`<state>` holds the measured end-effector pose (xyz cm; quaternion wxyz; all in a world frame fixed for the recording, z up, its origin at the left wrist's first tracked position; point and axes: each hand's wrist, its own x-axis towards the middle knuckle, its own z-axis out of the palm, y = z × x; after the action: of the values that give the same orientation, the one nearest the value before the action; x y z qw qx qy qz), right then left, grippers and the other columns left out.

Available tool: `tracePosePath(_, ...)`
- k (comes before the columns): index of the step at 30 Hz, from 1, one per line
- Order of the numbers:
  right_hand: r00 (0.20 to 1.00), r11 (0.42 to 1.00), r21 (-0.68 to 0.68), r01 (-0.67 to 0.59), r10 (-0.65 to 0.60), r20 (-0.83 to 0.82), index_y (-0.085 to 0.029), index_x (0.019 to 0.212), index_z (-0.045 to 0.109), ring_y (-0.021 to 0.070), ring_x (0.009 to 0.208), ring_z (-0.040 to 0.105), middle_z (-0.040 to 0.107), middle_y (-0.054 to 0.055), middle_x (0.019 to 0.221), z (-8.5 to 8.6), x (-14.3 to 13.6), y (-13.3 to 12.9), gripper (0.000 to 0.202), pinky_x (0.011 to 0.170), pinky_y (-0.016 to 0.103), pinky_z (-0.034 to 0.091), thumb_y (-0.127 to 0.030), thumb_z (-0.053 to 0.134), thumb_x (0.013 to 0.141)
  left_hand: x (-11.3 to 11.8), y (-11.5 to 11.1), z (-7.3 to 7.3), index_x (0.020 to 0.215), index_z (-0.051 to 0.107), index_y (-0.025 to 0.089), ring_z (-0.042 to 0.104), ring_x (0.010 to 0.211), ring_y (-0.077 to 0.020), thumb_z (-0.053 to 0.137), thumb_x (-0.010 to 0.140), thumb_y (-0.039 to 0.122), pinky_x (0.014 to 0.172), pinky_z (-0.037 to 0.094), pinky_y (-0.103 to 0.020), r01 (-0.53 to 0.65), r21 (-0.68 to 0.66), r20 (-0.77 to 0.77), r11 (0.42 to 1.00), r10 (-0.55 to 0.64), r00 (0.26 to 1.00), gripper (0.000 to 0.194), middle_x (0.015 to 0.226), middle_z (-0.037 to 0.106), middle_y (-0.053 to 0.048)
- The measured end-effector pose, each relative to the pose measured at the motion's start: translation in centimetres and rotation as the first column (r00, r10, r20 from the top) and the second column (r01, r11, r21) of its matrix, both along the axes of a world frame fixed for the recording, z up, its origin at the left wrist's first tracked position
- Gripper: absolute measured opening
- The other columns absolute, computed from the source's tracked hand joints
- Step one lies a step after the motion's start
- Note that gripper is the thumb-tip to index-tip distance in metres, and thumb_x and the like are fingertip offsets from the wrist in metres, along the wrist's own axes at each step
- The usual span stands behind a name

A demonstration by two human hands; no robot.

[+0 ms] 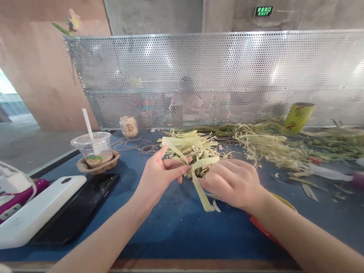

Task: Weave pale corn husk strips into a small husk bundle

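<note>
Pale green, flat leaf strips (202, 194) cross between my two hands at the middle of the blue table. My left hand (159, 172) pinches the strips where they meet, thumb and fingertips together. My right hand (234, 182) is curled closed, holding the end of a strip that runs from my left fingertips. One strip end hangs down between the hands towards the table. Just behind them lies a pile of cut leaf pieces (202, 151), with a bundle of wider pale leaves (185, 141) beyond it.
On the blue table (177, 233), a cup with a straw (93, 150), white power bank (39, 208) and black phone (80, 209) are at left. Shredded leaves (274, 148) and a yellow-green can (298, 116) are at right. Red-handled scissors (263, 229) lie under my right forearm.
</note>
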<state>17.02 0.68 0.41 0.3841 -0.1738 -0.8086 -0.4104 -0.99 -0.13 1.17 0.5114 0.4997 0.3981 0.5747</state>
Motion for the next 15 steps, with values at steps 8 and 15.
tracePosePath(8, 0.976, 0.962, -0.273, 0.025, 0.036, 0.216, -0.024, 0.117, 0.051, 0.0236, 0.106, 0.043, 0.056, 0.000, 0.125, 0.66, 0.19, 0.38, 0.030, 0.087, 0.043, 0.027, -0.029, 0.049, 0.087, 0.47, -0.20, -0.50, 0.140, -0.010, 0.003, 0.048, 0.044, -0.0091, 0.069, 0.060, 0.009, 0.045, 0.039, -0.022, 0.060, -0.036, -0.269, 0.998, -0.068, 0.961, 0.112, 0.050, 0.059, 0.007)
tracePosePath(15, 0.989, 0.887, -0.459, -0.049, 0.106, 0.100, -0.017, 0.106, 0.052, 0.0241, 0.099, 0.044, 0.065, 0.005, 0.100, 0.46, 0.65, 0.71, 0.023, 0.082, 0.042, 0.025, -0.024, 0.048, 0.085, 0.35, -0.03, -0.65, 0.139, -0.016, 0.006, 0.050, 0.045, -0.0089, 0.072, 0.061, 0.015, 0.046, 0.040, -0.022, 0.105, -0.034, -0.261, 0.994, -0.110, 0.959, 0.118, 0.062, 0.066, 0.001)
